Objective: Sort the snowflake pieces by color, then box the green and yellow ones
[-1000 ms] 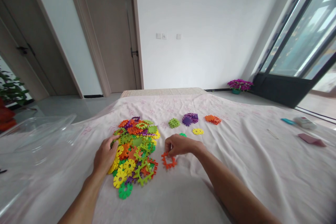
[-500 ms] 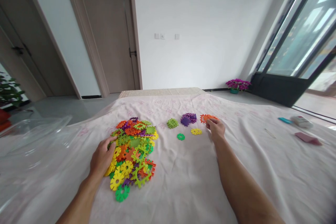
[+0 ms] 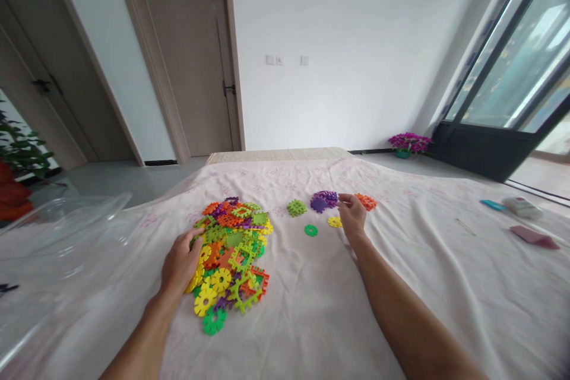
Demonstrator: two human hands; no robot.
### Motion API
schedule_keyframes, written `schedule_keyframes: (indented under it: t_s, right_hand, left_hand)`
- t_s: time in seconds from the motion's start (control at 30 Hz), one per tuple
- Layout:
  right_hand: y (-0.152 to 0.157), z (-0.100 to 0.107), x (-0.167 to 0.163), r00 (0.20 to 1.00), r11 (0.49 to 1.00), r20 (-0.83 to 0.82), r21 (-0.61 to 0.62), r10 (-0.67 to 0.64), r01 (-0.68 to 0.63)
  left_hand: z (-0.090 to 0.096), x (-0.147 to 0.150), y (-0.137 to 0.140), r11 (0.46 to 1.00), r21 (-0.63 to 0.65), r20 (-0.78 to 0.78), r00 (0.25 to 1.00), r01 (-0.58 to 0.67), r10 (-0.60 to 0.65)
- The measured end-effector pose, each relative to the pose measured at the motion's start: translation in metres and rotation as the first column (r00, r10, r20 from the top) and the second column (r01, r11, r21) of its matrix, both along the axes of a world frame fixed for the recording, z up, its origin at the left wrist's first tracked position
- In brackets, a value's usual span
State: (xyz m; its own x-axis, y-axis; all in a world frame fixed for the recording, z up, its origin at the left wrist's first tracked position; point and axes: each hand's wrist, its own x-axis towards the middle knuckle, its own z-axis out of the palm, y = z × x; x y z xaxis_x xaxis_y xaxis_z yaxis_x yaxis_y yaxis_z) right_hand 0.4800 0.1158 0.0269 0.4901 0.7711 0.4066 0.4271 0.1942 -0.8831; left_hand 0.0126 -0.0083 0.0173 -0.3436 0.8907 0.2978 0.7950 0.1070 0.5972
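A heap of plastic building pieces [image 3: 234,240] in orange, purple, green and yellow lies left of centre. My left hand [image 3: 181,261] rests against its left edge, fingers apart and touching pieces there; no piece shows clearly in its grasp. Further right, small groups sit apart: lime green squares [image 3: 296,208], purple squares [image 3: 321,202] and orange squares [image 3: 367,201]. Before them lie a green disc [image 3: 310,230] and a yellow disc [image 3: 335,222], partly covered by my wrist. My right hand [image 3: 352,214] is between the purple and orange groups, fingertips apart beside the purple squares, with nothing visible in them.
A clear plastic container [image 3: 66,237] stands at the left. On the pale flowered cloth [image 3: 303,320] at the right are a blue item [image 3: 492,205], a white box-like item [image 3: 522,208], a pink item [image 3: 534,236] and a thin stick [image 3: 466,226].
My right hand has moved left from the orange squares to beside the purple ones, leaving the orange piece behind. My left hand stays at the heap. The view has shifted slightly.
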Motion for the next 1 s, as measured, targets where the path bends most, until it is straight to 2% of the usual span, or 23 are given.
schedule_keyframes:
  t_s: [0.03,0.13,0.2,0.27,0.33,0.37,0.43,0.5,0.6,0.7,0.8,0.9,1.0]
  right_hand:
    - [-0.004,0.003,-0.016,0.997,0.999,0.081,0.035,0.014,-0.017]
    - [-0.020,0.010,-0.065,0.927,0.957,0.273,0.065,0.257,-0.284]
    - [-0.033,0.011,-0.092,0.806,0.867,0.363,-0.006,0.467,-0.499]
    - [-0.047,0.010,-0.111,0.665,0.756,0.426,-0.075,0.614,-0.650]
    - [-0.057,0.007,-0.123,0.557,0.686,0.488,-0.128,0.672,-0.716]
    - [-0.060,0.005,-0.126,0.522,0.674,0.517,-0.155,0.678,-0.722]
    - [-0.063,0.002,-0.128,0.496,0.691,0.561,-0.202,0.663,-0.694]
    - [-0.062,-0.001,-0.127,0.495,0.716,0.583,-0.236,0.645,-0.657]
    - [-0.059,-0.003,-0.127,0.479,0.728,0.613,-0.245,0.628,-0.641]
    - [-0.058,-0.004,-0.129,0.447,0.720,0.643,-0.245,0.622,-0.649]
    - [-0.059,-0.003,-0.131,0.449,0.729,0.644,-0.261,0.620,-0.633]
    - [-0.058,0.001,-0.137,0.467,0.747,0.631,-0.290,0.619,-0.598]
    - [-0.051,0.005,-0.146,0.492,0.790,0.641,-0.330,0.589,-0.517]
  left_hand:
    - [0.003,0.002,-0.001,1.000,0.026,-0.033,0.999,0.007,-0.006]
    - [0.018,0.012,-0.008,0.977,0.192,-0.200,0.978,0.091,-0.051]
    - [0.032,0.026,-0.016,0.953,0.251,-0.309,0.947,0.171,-0.088]
    - [0.043,0.047,-0.027,0.915,0.250,-0.405,0.892,0.318,-0.200]
    - [0.048,0.072,-0.041,0.869,0.184,-0.489,0.810,0.459,-0.324]
    - [0.046,0.085,-0.049,0.846,0.136,-0.521,0.763,0.516,-0.382]
    - [0.038,0.109,-0.063,0.817,0.074,-0.558,0.703,0.572,-0.442]
    - [0.025,0.125,-0.071,0.821,0.067,-0.562,0.701,0.567,-0.438]
    - [0.015,0.132,-0.068,0.846,0.090,-0.547,0.736,0.526,-0.399]
    - [0.018,0.127,-0.053,0.849,0.090,-0.561,0.731,0.521,-0.389]
    - [0.025,0.123,-0.035,0.833,0.086,-0.575,0.711,0.546,-0.406]
    - [0.031,0.123,-0.022,0.831,0.089,-0.567,0.714,0.549,-0.411]
    - [0.042,0.119,-0.016,0.845,0.099,-0.533,0.745,0.525,-0.400]
